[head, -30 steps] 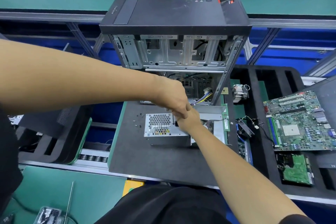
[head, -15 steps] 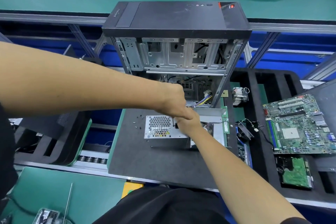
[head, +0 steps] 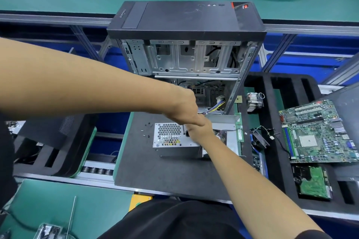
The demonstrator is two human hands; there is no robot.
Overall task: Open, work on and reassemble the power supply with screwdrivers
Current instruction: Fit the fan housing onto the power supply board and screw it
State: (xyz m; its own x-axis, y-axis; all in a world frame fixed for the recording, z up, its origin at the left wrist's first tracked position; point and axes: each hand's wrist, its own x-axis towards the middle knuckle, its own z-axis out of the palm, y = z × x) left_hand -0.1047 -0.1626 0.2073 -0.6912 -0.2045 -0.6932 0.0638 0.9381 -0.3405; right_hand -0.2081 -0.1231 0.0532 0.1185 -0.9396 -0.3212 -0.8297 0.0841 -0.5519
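Note:
The silver power supply (head: 168,136), with a honeycomb grille, lies on a dark mat (head: 165,170). Its bent metal cover (head: 223,122) sits open just to the right. My left hand (head: 185,109) reaches in from the left, fingers curled downward over my right hand (head: 201,132). The two hands touch above the power supply's right end. Their fingertips are hidden, so I cannot tell what either holds. Several small black screws (head: 146,131) lie loose on the mat left of the power supply. Coloured wires (head: 218,105) run from it into the case.
An open black computer case (head: 184,19) stands behind the mat. A motherboard (head: 318,132), a heatsink (head: 254,101), a small fan (head: 260,139) and a green board (head: 312,182) lie on the black foam tray to the right. A thin metal rod (head: 71,217) lies at bottom left.
Both hands stay together over the power supply's right end. Only the view has shifted slightly downward.

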